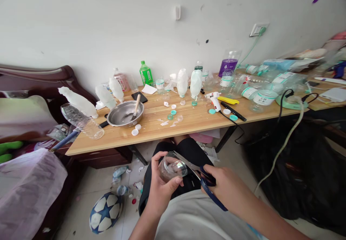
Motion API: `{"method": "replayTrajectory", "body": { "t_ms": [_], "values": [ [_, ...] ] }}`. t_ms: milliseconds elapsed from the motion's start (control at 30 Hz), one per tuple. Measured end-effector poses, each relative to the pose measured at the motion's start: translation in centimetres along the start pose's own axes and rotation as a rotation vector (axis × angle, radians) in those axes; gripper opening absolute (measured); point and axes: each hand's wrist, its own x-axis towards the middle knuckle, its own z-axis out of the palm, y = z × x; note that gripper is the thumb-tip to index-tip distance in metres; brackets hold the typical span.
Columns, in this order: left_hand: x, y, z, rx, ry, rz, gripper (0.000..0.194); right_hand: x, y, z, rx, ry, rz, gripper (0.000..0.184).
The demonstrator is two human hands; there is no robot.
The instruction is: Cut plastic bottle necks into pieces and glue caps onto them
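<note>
Over my lap, my left hand [162, 184] is wrapped round a clear plastic bottle piece [170, 169], its cut rim facing up and to the right. My right hand [220, 182] grips the dark blue handles of a pair of scissors [212, 193]. The scissor blades are spread and reach the rim of the bottle piece; whether they bite into the plastic I cannot tell. On the wooden table [151, 131] in front of me are several bottle caps, a white glue gun [214, 100], a yellow utility knife [228, 100] and a black stick-like tool [234, 111].
A metal bowl [121, 113] with a brush [136, 107] stands at the table's left, near white-coated bottles [182, 83] and a clear bottle [83, 122]. Clear bottles [263, 99] and a power strip [292, 103] crowd the right. A ball [106, 212] and scraps lie on the floor.
</note>
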Motion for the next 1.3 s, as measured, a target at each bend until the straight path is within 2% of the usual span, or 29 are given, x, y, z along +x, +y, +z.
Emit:
{"method": "replayTrajectory", "body": {
  "t_ms": [167,367,567,733,933,1100,1300],
  "values": [
    [0.0,0.1,0.0,0.018,-0.049,0.007,0.056,0.2,0.3,0.1,0.066,-0.079,-0.041,0.010],
    [-0.6,-1.1,-0.3,0.050,-0.036,0.055,0.065,0.1,1.4,0.4,0.058,-0.156,-0.062,0.018],
    [-0.8,-1.6,-0.2,0.088,-0.035,0.020,0.065,-0.5,2.0,0.3,0.062,-0.179,-0.056,0.022],
    [-0.9,-1.8,-0.1,0.102,-0.016,0.047,0.064,-0.6,2.1,0.0,0.109,-0.176,-0.053,0.015],
    [-1.6,-2.5,0.3,0.136,-0.030,0.083,0.063,0.5,3.9,2.0,0.209,-0.172,-0.121,0.001],
    [-2.0,-2.6,0.7,0.127,-0.026,0.134,0.058,0.8,4.9,3.2,0.271,-0.118,-0.098,0.017],
    [-2.3,-2.7,0.7,0.124,-0.052,0.185,0.057,0.2,4.5,2.9,0.277,-0.170,-0.100,0.014]
  ]
}}
